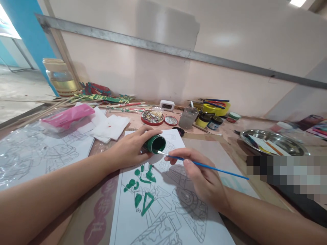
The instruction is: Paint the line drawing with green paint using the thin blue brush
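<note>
My left hand (134,147) is wrapped round a small jar of green paint (158,143), tilted so its mouth faces right and towards me. My right hand (198,168) pinches a thin blue paintbrush (217,169), whose bristle end is at the jar's mouth. Below both hands lies a white sheet with a line drawing (158,200). Several shapes on its left part are painted green (147,203); the other outlines show no paint. The shadow of my right hand falls across the sheet.
Behind stand two red-rimmed dishes of beads (152,116), a white clock (167,105), a cup of cloudy water (187,117) and paint jars (215,123). Folded tissues (110,127) and a pink packet (68,116) lie left. A metal tray (293,147) sits right.
</note>
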The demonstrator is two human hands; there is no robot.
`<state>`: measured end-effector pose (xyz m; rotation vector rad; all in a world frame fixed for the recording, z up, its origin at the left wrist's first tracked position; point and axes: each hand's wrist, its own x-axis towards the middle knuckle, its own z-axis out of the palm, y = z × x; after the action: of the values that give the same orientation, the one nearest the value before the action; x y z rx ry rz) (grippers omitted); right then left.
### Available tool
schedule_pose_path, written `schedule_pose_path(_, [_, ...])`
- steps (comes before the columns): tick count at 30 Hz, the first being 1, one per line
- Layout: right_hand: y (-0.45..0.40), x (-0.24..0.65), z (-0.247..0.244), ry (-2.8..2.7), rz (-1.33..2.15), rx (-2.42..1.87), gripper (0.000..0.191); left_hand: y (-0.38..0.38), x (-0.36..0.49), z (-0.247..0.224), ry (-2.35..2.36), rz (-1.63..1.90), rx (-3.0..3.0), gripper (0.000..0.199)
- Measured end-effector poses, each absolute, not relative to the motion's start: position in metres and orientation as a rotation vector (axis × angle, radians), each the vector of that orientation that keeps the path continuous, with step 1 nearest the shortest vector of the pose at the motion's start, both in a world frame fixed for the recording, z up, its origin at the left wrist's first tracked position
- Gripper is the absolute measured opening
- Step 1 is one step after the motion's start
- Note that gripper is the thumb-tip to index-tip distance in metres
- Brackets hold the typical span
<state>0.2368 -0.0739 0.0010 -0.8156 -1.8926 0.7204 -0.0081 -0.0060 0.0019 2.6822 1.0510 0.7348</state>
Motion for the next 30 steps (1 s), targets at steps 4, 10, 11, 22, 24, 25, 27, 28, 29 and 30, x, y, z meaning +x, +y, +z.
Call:
schedule_pose_path(4, [-0.085, 0.235, 0.008, -2.049, 0.716, -0.658, 0.025, -0.007, -0.007, 0.002, 1.059, 0.737, 2.666, 0.066])
schedule_pose_path(10, [-0.092, 0.229, 0.014, -2.204, 0.744, -0.531, 0.026, -0.008, -0.004, 0.004, 1.095, 0.699, 2.648, 0.067])
schedule_pose_path(11, [-0.092, 0.229, 0.014, -2.226, 0.769, -0.521, 0.027, -0.008, -0.004, 0.004, 1.095, 0.696, 2.648, 0.068])
schedule_pose_path(22, [-0.095, 0.230, 0.010, -2.303, 0.827, -0.653, 0.021, -0.007, -0.002, 0.004, 1.061, 0.710, 2.657, 0.070])
schedule_pose_path(24, [-0.095, 0.230, 0.011, -2.304, 0.818, -0.649, 0.021, -0.007, -0.001, 0.004, 1.066, 0.715, 2.659, 0.069])
schedule_pose_path(25, [-0.095, 0.230, 0.011, -2.306, 0.818, -0.647, 0.022, -0.007, -0.001, 0.004, 1.067, 0.716, 2.660, 0.068])
schedule_pose_path(27, [-0.095, 0.230, 0.011, -2.308, 0.829, -0.645, 0.022, -0.007, -0.001, 0.004, 1.064, 0.718, 2.666, 0.066])
schedule_pose_path(28, [-0.095, 0.230, 0.010, -2.307, 0.835, -0.646, 0.023, -0.007, -0.001, 0.004, 1.061, 0.722, 2.671, 0.065])
schedule_pose_path(29, [-0.095, 0.230, 0.009, -2.306, 0.840, -0.647, 0.023, -0.006, -0.001, 0.004, 1.059, 0.724, 2.676, 0.065])
schedule_pose_path(30, [-0.095, 0.229, 0.008, -2.304, 0.842, -0.644, 0.024, -0.006, -0.001, 0.004, 1.059, 0.725, 2.679, 0.064])
